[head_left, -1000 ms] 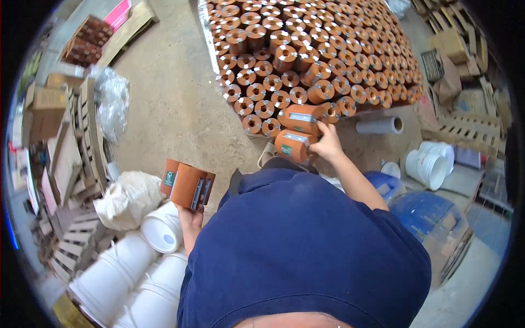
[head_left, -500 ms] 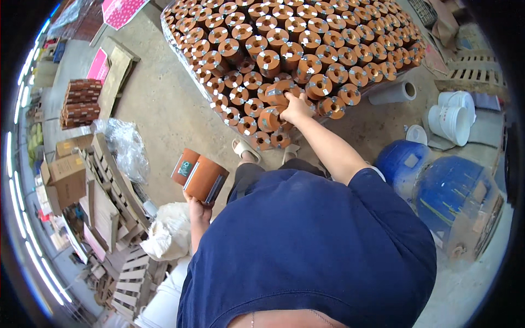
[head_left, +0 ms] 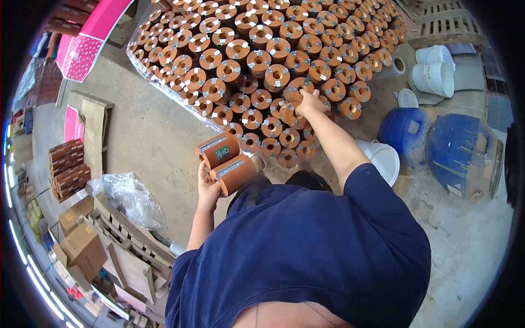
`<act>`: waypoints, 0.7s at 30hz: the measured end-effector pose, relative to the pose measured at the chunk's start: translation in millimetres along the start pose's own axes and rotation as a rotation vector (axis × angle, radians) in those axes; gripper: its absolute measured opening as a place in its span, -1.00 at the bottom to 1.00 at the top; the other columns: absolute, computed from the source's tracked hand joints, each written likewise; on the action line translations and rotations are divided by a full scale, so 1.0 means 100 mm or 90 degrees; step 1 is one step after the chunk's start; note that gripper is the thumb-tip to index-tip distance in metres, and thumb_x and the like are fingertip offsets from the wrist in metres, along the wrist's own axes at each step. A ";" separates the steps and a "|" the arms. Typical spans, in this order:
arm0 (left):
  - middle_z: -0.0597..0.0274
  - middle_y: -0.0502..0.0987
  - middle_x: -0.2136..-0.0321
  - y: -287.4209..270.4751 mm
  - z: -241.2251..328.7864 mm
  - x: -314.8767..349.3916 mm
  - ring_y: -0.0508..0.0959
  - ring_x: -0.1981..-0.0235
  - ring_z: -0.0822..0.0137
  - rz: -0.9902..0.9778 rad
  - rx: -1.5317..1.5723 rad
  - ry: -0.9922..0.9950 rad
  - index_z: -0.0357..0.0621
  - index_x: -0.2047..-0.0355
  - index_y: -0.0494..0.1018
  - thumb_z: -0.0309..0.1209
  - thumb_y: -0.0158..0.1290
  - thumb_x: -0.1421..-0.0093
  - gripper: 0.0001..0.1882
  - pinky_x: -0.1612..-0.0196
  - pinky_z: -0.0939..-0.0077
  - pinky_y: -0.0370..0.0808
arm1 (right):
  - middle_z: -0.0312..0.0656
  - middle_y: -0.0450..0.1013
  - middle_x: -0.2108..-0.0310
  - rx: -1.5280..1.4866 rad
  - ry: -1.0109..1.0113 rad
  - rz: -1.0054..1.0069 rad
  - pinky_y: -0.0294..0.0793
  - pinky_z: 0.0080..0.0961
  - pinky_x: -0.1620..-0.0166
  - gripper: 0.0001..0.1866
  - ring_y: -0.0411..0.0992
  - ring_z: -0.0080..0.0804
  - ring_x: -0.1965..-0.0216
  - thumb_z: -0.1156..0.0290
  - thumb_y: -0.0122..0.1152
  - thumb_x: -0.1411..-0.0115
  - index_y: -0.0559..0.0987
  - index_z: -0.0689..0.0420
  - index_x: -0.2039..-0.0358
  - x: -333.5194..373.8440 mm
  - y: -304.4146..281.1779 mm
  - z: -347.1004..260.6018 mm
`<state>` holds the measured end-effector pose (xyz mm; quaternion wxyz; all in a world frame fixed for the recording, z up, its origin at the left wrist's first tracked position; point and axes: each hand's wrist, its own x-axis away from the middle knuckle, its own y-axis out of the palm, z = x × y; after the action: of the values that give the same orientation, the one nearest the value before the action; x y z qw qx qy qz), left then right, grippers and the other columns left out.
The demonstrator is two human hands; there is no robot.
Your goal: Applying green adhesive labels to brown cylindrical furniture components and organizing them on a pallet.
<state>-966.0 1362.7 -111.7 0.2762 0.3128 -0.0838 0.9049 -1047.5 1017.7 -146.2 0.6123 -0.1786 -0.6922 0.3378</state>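
1. The left hand [head_left: 209, 188] is wrapped around a pair of reddish-brown cylinders [head_left: 238, 175] with silvery side strips, lying side by side; the farther one bears a green mark.
2. The right hand [head_left: 310, 103], ahead and to the right of that grip, has its fingers bent over a tilted, reddish-brown hollow cylinder [head_left: 298, 89]; whether it clasps or merely touches this, I cannot tell.
3. Around and beyond the right hand spreads a broad stack of upright, reddish-brown hollow cylinders [head_left: 277, 48].
4. Right of the right hand and nearer the body stands a round white plastic bucket [head_left: 385, 163]; farther right are two rounded blue vessels [head_left: 456, 150].
5. Left of the left hand lies a crumpled clear plastic sheet [head_left: 131, 202], with an open brown cardboard box [head_left: 85, 249] beyond it.
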 end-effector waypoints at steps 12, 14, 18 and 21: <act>0.11 0.27 0.06 -0.33 0.06 -0.41 0.35 0.08 0.25 -0.088 -0.088 -0.091 -0.04 -0.11 -0.08 -0.81 -0.11 0.12 -0.22 0.13 0.42 0.40 | -0.20 -0.07 -0.10 -0.024 0.047 0.056 -0.06 0.06 -0.08 -0.29 0.33 -0.19 0.14 0.47 0.13 0.13 0.15 -0.29 -0.06 -0.25 0.13 -0.15; 0.11 0.26 0.05 -0.27 0.12 -0.41 0.34 0.07 0.25 -0.101 -0.100 -0.128 -0.04 -0.11 -0.08 -0.81 -0.11 0.13 -0.21 0.12 0.41 0.39 | -0.08 -0.07 -0.06 -0.049 0.007 0.170 -0.01 -0.04 -0.06 -0.33 0.23 -0.03 0.08 0.51 0.11 0.12 0.17 -0.20 -0.04 -0.20 0.27 -0.13; 0.10 0.24 0.04 -0.20 0.05 -0.52 0.33 0.05 0.25 -0.131 -0.107 -0.106 -0.04 -0.10 -0.08 -0.82 -0.10 0.14 -0.21 0.09 0.42 0.38 | 0.01 -0.06 -0.02 -0.079 -0.118 0.364 0.06 -0.09 -0.01 -0.29 -0.05 0.03 -0.02 0.48 0.15 0.16 0.10 -0.08 -0.05 0.10 0.68 -0.09; 0.08 0.23 0.04 -0.05 0.16 -0.57 0.33 0.06 0.24 -0.156 -0.131 -0.092 -0.04 -0.10 -0.07 -0.84 -0.12 0.15 -0.21 0.08 0.42 0.37 | -0.01 -0.05 0.00 -0.066 -0.191 0.277 0.11 -0.14 0.03 -0.29 -0.05 -0.04 -0.01 0.42 0.19 0.19 0.15 -0.05 -0.03 0.31 0.86 -0.07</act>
<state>-918.0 1335.9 -134.0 0.4081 0.3549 -0.1565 0.8264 -1061.3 1101.0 -183.0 0.4063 -0.3021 -0.7367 0.4482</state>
